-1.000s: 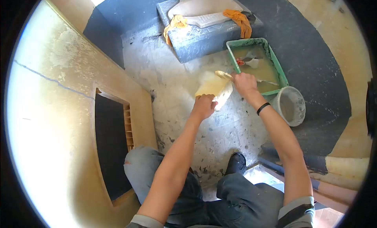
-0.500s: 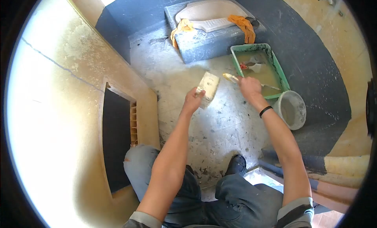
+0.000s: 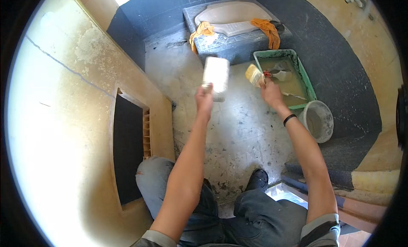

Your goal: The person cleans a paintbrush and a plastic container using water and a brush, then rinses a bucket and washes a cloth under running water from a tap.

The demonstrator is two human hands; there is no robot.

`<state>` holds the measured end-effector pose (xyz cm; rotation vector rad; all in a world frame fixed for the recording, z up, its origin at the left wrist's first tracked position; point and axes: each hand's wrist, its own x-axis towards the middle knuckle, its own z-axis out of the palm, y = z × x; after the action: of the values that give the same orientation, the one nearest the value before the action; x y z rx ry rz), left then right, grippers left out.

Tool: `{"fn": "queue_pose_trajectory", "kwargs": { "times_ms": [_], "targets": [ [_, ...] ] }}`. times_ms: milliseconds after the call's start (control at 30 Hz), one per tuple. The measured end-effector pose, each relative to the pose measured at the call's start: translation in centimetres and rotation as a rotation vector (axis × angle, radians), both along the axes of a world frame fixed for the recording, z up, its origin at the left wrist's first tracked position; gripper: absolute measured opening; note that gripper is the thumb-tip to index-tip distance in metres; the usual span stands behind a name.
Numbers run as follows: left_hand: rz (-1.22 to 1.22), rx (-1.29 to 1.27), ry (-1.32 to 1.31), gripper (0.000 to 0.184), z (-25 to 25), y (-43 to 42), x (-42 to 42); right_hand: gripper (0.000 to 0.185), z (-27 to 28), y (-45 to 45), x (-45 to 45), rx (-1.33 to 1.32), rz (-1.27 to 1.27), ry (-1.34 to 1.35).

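My left hand [image 3: 205, 101] is closed on the near end of a pale rectangular block-like object [image 3: 216, 75]. Its upper face is glaring white and blurred, so its exact kind is unclear. A flat paintbrush [image 3: 253, 74] with yellowish bristles is gripped in my right hand [image 3: 272, 94], bristles pointing up and left. Just beyond that hand is a green tray [image 3: 304, 72] of murky liquid. A red-handled tool [image 3: 278, 73] lies in the tray, partly submerged. A greyish bucket [image 3: 327, 119] stands close to the tray's near end.
A dark block [image 3: 238, 51] at the back carries a pale curved panel [image 3: 231, 17] and orange cloths [image 3: 272, 34]. A yellowish wall with a dark opening [image 3: 127, 151] rises on the left. A dark-painted wall [image 3: 340, 72] curves along the right. Paint specks mark the floor [image 3: 238, 140].
My left hand has moved up and slightly left, tipping the pale object's bright face into view. My right hand has turned the paintbrush so its broad side shows.
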<state>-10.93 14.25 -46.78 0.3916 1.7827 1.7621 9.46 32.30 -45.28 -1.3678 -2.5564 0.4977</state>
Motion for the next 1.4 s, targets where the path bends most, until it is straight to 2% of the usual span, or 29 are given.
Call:
{"fn": "queue_pose_trajectory", "kwargs": {
  "times_ms": [33, 100, 133, 167, 200, 233, 267, 300, 367, 433, 467, 533, 567, 633, 667, 733, 767, 833, 933, 967, 1067, 1133, 1200, 1233, 1300, 1400],
  "targets": [
    [0.000, 0.000, 0.000, 0.033, -1.1, 0.3, 1.0, 0.034, -0.7, 0.5, -0.3, -0.040, -0.047, 0.116],
    [-0.388, -0.175, 0.940, 0.016, -2.8, 0.3, 3.3, 0.035, -1.4, 1.8, -0.5, -0.015, -0.083, 0.173],
    [-0.388, -0.175, 0.940, 0.016, -3.3, -0.3, 4.4, 0.037, -1.8, 2.1, -0.8, 0.008, -0.114, 0.243],
    [-0.437, -0.255, 1.096, 0.015, -3.4, -0.9, 6.1, 0.037, -0.8, 1.8, -0.6, 0.010, -0.117, 0.235],
    [-0.500, -0.329, 1.234, 0.014, -3.9, -1.5, 8.3, 0.037, 1.1, 1.2, 0.5, -0.054, -0.145, 0.217],
    [-0.496, -0.331, 1.241, 0.014, -5.1, -2.3, 7.8, 0.037, 2.8, 0.4, -0.3, -0.116, -0.157, 0.234],
    [-0.632, -0.400, 1.342, 0.015, -7.1, -3.1, 8.0, 0.037, 4.0, -0.2, 0.0, -0.117, -0.165, 0.221],
    [-0.780, -0.458, 1.429, 0.019, -8.1, -3.3, 9.0, 0.037, 5.1, -0.5, 0.9, -0.093, -0.127, 0.135],
    [-0.783, -0.451, 1.437, 0.022, -9.8, -3.8, 8.5, 0.036, 6.7, -1.2, 0.3, -0.069, -0.078, 0.072],
    [-0.950, -0.440, 1.445, 0.023, -11.4, -4.9, 8.1, 0.033, 7.3, -1.4, 0.4, -0.145, 0.101, -0.264],
    [-0.960, -0.435, 1.439, 0.023, -11.0, -5.2, 8.2, 0.033, 6.9, -1.6, 0.3, -0.151, 0.093, -0.270],
    [-0.647, -0.195, 1.266, 0.043, -10.3, -5.6, 8.4, 0.025, 5.3, -1.8, 0.2, -0.133, 0.270, -0.668],
    [-0.653, -0.194, 1.261, 0.043, -9.6, -5.5, 8.6, 0.025, 4.0, -1.9, 0.1, -0.139, 0.267, -0.672],
    [-0.312, -0.364, 0.942, 0.058, -8.6, -4.7, 8.3, 0.022, 0.5, -2.1, -0.3, 0.047, 0.319, -0.627],
    [-0.312, -0.366, 0.940, 0.058, -8.7, -4.2, 8.0, 0.022, -0.5, -2.5, -0.7, 0.045, 0.321, -0.629],
    [-0.145, -0.789, 0.536, 0.051, -9.7, -3.4, 7.5, 0.015, -2.5, -3.6, -2.1, 0.227, 0.329, -0.499],
    [-0.144, -0.792, 0.530, 0.051, -11.0, -3.5, 7.1, 0.015, -4.0, -4.1, -2.9, 0.224, 0.335, -0.502],
    [-0.474, -0.699, 0.015, 0.047, -13.9, -3.8, 6.0, 0.015, -7.0, -5.2, -4.4, 0.210, 0.331, -0.535],
    [-0.376, -0.584, -0.068, 0.036, -15.6, -3.7, 6.6, 0.016, -9.0, -8.7, -3.9, 0.152, 0.521, -0.473],
    [-0.370, -0.589, -0.079, 0.036, -15.6, -3.7, 6.6, 0.016, -8.3, -9.4, -3.6, 0.146, 0.531, -0.479],
    [-0.415, -0.602, -0.236, 0.032, -13.8, -3.3, 6.4, 0.016, -5.3, -9.3, -3.2, -0.093, 0.698, -0.566],
    [-0.385, -0.672, -0.115, 0.032, -11.6, -3.1, 6.8, 0.016, -5.8, -6.0, -3.0, -0.010, 0.615, -0.581],
    [-0.409, -0.684, -0.066, 0.033, -11.7, -3.0, 6.6, 0.017, -7.8, -1.6, -2.9, 0.154, 0.524, -0.650],
    [-0.445, -0.697, -0.011, 0.033, -11.8, -3.2, 6.7, 0.017, -7.8, -1.2, -3.1, 0.148, 0.526, -0.653],
    [-0.433, -0.681, -0.090, 0.033, -12.9, -3.1, 6.9, 0.018, -7.2, -0.4, -3.2, 0.195, 0.483, -0.672],
    [-0.397, -0.643, -0.217, 0.033, -13.5, -2.6, 7.0, 0.019, -8.7, -5.7, -3.6, 0.184, 0.472, -0.683]
  ]
}}
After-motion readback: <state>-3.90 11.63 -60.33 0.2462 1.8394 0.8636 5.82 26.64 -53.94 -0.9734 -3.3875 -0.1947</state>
